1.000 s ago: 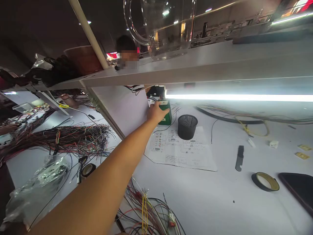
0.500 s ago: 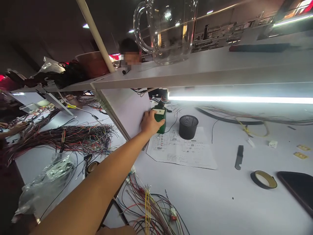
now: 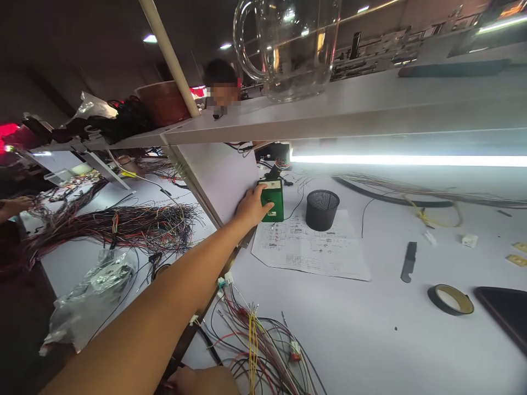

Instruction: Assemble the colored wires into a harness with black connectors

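Observation:
My left hand point(image 3: 250, 207) reaches far forward beside the upright white panel. Its fingers lie along the left side and top edge of a green box point(image 3: 276, 206) with a pale top, and the thumb rests on the front face. The box stands upright at the back end of a printed wiring sheet point(image 3: 310, 252). At the bottom edge shows part of my right hand point(image 3: 201, 379), low beside a bundle of loose wires point(image 3: 257, 351) with white connectors. The picture's edge cuts it off, and its fingers are mostly hidden.
A black mesh cup point(image 3: 323, 211) stands on the sheet. Rightward lie a grey blade-like tool point(image 3: 409, 262) and a tape roll point(image 3: 451, 299). Overhead runs a shelf point(image 3: 329, 118) carrying a glass jug point(image 3: 294, 55). Left of the panel are a wire harness point(image 3: 135, 227) and another person's hand point(image 3: 16, 207).
The view has shifted slightly, moving the scene rightward. My left thumb sits nearer the box's left edge, and more of the green front shows. More of my right hand is visible at the bottom.

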`<state>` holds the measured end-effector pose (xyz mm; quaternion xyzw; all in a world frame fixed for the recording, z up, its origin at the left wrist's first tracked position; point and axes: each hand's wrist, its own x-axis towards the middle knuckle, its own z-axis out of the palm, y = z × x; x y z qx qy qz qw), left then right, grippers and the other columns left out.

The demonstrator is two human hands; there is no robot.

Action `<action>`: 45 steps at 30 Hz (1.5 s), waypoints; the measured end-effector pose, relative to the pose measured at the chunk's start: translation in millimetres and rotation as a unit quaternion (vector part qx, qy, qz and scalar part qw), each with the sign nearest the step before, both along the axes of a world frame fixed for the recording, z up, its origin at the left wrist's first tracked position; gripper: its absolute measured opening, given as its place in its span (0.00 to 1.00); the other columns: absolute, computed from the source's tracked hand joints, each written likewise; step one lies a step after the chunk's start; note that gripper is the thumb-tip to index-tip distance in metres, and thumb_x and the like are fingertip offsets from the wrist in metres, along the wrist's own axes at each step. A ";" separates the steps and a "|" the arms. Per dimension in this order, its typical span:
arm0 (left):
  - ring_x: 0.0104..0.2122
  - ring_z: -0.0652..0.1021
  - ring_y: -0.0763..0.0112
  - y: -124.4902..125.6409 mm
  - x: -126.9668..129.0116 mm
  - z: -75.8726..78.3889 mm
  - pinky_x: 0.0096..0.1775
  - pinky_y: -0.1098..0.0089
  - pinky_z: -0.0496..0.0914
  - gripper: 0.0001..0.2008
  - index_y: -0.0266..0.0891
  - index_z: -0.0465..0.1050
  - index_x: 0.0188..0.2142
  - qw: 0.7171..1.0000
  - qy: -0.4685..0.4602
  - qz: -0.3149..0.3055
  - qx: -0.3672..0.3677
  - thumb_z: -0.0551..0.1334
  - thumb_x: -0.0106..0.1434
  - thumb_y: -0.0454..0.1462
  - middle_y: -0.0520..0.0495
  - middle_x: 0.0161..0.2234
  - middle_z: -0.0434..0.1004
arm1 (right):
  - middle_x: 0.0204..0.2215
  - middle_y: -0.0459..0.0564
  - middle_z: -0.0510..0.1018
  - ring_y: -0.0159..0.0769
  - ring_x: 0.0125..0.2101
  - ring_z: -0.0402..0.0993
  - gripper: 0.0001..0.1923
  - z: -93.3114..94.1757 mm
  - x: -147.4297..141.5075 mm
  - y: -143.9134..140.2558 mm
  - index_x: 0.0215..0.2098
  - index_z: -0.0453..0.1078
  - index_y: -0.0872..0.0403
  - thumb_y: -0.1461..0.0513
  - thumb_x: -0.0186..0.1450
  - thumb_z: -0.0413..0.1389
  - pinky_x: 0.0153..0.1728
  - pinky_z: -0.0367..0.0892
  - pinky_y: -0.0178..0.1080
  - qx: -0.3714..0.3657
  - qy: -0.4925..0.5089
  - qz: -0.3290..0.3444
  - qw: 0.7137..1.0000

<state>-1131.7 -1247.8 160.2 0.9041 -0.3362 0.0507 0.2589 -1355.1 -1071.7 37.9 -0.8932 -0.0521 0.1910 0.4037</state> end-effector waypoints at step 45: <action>0.51 0.68 0.56 20.5 -2.2 42.8 0.50 0.62 0.64 0.27 0.41 0.63 0.50 0.967 -0.098 -0.171 0.161 0.68 0.54 0.46 0.43 0.52 0.67 | 0.32 0.46 0.82 0.43 0.31 0.80 0.11 32.7 -33.5 -25.5 0.37 0.71 0.47 0.57 0.67 0.47 0.29 0.68 0.37 -0.026 -0.172 -0.046 0.984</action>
